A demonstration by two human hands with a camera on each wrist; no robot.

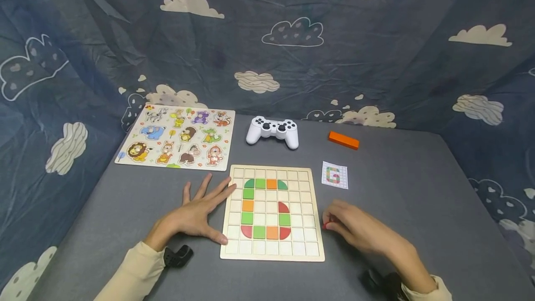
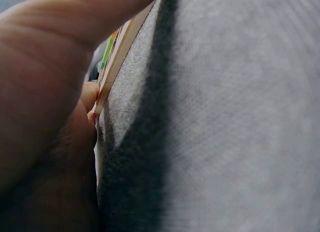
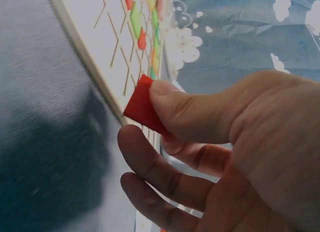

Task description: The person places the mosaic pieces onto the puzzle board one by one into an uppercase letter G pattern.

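A wooden grid board lies in the middle of the table, with green, orange and red tiles forming a G-like outline. My left hand is spread at its left side, thumb and fingertips on the frame's edge. In the left wrist view the thumb lies close before the board's side. Just off the board's right edge, my right hand pinches a small red tile between thumb and index finger. The right wrist view shows the tile's flat face, and the other fingers are loosely bent below it.
A small pattern card lies right of the board, with an orange block behind it. Behind the board sits a white game controller. An animal puzzle board is at the back left. A cloud-print cloth hangs behind the table.
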